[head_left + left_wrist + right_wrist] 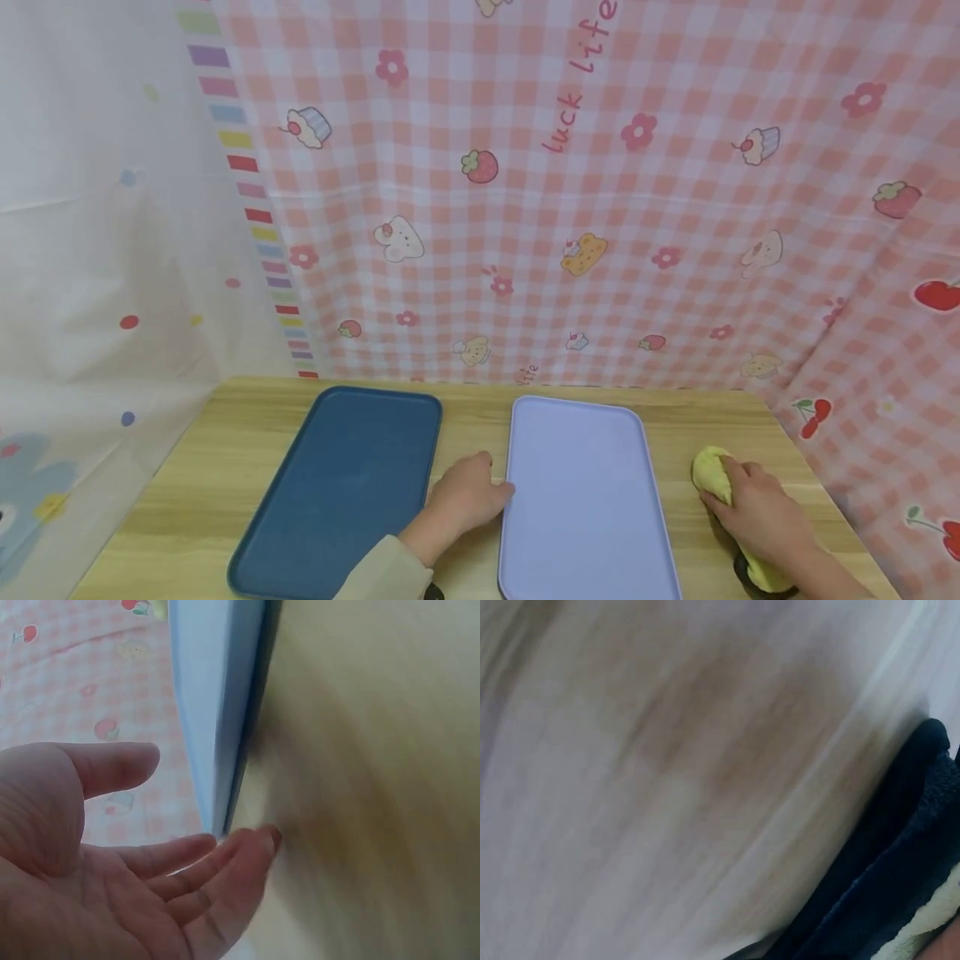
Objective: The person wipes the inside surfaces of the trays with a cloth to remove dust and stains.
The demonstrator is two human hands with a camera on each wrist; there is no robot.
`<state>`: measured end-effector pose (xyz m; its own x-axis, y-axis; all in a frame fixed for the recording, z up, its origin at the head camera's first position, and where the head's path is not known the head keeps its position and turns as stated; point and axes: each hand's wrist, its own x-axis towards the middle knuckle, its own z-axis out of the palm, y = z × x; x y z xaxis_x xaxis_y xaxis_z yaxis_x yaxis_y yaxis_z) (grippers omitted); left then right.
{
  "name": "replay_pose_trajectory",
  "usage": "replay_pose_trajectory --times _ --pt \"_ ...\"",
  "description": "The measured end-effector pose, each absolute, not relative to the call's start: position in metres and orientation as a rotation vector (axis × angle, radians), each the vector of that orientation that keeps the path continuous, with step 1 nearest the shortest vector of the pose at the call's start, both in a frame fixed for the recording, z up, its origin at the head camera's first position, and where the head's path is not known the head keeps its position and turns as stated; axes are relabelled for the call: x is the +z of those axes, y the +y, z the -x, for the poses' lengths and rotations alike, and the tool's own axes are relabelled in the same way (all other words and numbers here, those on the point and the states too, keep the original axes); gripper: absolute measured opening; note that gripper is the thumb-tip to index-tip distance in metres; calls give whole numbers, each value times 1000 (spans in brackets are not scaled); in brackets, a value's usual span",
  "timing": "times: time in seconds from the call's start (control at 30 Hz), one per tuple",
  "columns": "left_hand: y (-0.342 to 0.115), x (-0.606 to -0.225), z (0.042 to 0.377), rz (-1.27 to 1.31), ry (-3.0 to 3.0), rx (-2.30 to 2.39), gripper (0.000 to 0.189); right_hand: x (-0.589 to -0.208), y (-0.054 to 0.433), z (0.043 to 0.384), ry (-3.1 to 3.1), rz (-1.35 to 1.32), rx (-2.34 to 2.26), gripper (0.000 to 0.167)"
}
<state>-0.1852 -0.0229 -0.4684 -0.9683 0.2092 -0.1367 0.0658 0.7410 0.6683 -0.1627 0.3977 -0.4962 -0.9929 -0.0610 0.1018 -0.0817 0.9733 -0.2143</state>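
My left hand [467,493] is between two trays, palm toward the lavender tray [581,500], with the thumb at its left edge. In the left wrist view the left hand [142,862] has thumb and fingers spread apart, fingertips near the end of the tray's rim [225,750]. On the right, my right hand [761,508] grips a long, soft yellow-and-navy fuzzy bundle [711,473]. In the right wrist view its dark folded side [885,855] shows, with a strip of yellow beside the skin. The palm side of this grip is hidden.
A dark blue tray [345,492] lies left of the left hand. Both trays lie on a wooden table [472,417]. Behind it hangs a pink checked cloth [525,208], and a white dotted cloth [112,250] hangs at the left.
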Motion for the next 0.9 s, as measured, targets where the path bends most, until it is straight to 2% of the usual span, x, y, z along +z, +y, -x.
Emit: replay_pose_trajectory --times 0.13,0.2,0.33,0.53,0.73,0.9 --pt "-12 -474 187 -179 2650 1142 23 -496 397 162 -3013 -103 337 68" --pt "-7 -478 187 -161 2622 1191 15 -496 396 162 -3014 -99 332 68" --pt "-1 -484 187 -147 2600 1261 14 -497 396 161 -3008 -113 322 67" --pt "1 -486 188 -157 2577 1324 22 -497 397 162 -2998 -143 316 64" --pt "-2 -485 191 -80 2311 1559 8 -495 398 164 -3008 -144 362 63" --pt "0 -483 191 -42 2199 1622 17 -494 400 165 -3022 -138 375 63"
